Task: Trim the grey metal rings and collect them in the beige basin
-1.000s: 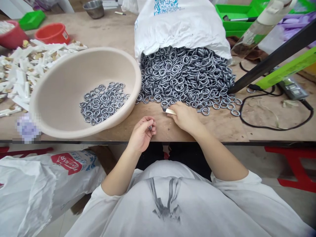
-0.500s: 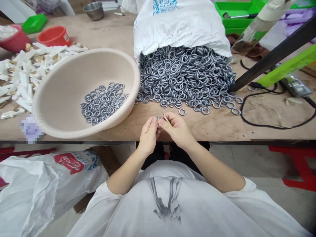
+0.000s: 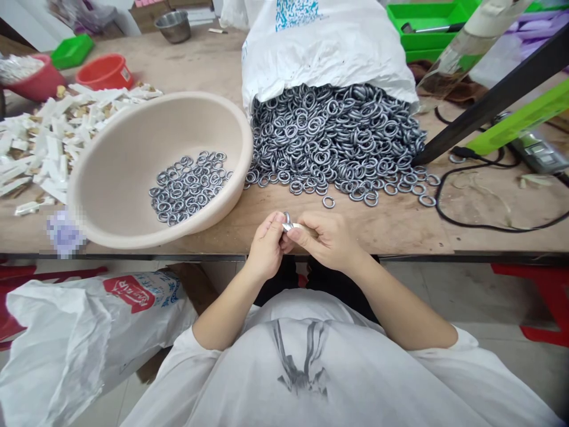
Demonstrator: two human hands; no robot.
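Observation:
My left hand [image 3: 267, 240] is closed, pinching a grey ring [image 3: 287, 217] between thumb and fingers just beyond the table's front edge. In my right hand [image 3: 326, 240] is a small knife [image 3: 288, 226] with a short shiny blade; the fingers cover most of its pale handle. The blade lies against or right beside the ring; which of the two I cannot tell. Past my hands a heap of the same grey rings [image 3: 329, 136] spills from a white sack [image 3: 329, 59]. To the left stands a wide beige basin [image 3: 111, 178], tilted, with many rings at its bottom.
White scraps [image 3: 53, 136] lie on the far left, near a red bowl [image 3: 104, 72]. A metal bowl [image 3: 174, 28] stands at the back. On the right are a dark slanted post [image 3: 493, 101], a black cable [image 3: 448, 216] and a green tray [image 3: 427, 38]. A white bag [image 3: 89, 332] lies below the table.
My right hand has shifted slightly right and turned, bringing the knife from pointing up and away to lying flat across by the ring. My left hand keeps its hold. The view has moved slightly.

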